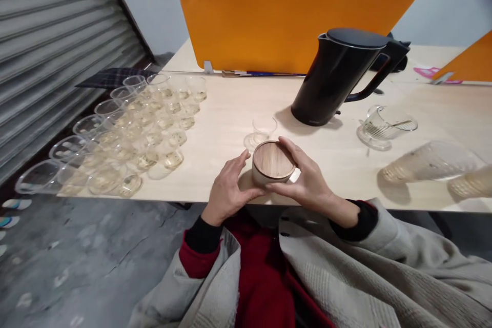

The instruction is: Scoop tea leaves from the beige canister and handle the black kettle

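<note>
Near the table's front edge is a small round jar [260,175] with a pale body and a wooden lid [274,159]. My right hand [308,178] grips its right side, fingers behind and thumb across the front. Curved round the left side is my left hand [229,185], its thumb against the lower front and its fingertips by the lid's rim; a gap shows between palm and jar. The lid sits on the jar, and whatever is inside is hidden. Just behind stands a small clear glass cup [264,124] on the table.
Rows of clear plastic cups [148,136] with a little pale liquid fill the table's left end. A black electric kettle [332,77] stands behind right. To the right are a glass pitcher [386,125] and stacked cups [426,161]. An orange divider [277,25] runs along the back.
</note>
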Demonstrator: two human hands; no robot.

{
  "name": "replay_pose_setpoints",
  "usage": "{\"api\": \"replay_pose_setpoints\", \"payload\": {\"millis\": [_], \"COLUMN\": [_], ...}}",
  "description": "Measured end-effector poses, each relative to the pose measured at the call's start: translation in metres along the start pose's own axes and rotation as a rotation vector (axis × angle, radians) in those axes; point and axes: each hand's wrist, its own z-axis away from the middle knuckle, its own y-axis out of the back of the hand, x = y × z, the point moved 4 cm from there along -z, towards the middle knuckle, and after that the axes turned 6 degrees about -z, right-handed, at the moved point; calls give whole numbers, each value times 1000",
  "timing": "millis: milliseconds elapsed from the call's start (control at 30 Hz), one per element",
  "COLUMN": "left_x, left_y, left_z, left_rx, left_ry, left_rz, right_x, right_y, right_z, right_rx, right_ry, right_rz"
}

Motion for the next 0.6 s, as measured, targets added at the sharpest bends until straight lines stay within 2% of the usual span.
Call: {"api": "replay_pose_setpoints", "payload": {"millis": [100, 233, 400, 600], "left_x": [-2, 4, 16, 18], "left_y": [1, -2, -12, -15], "left_z": [0, -2, -4, -6], "left_rx": [-44, -95, -46, -10], "left_ry": [50, 83, 122, 131], "left_rz": [63, 46, 83, 102], "right_x": [4, 1, -14, -19], "right_y": [-14, -16, -12, -25], "right_z": [2, 4, -1, -12], "right_rx": [-23, -47, -66, -37], "right_ry": [32, 33, 86, 138], "right_rz": [20, 91, 210, 281]}}
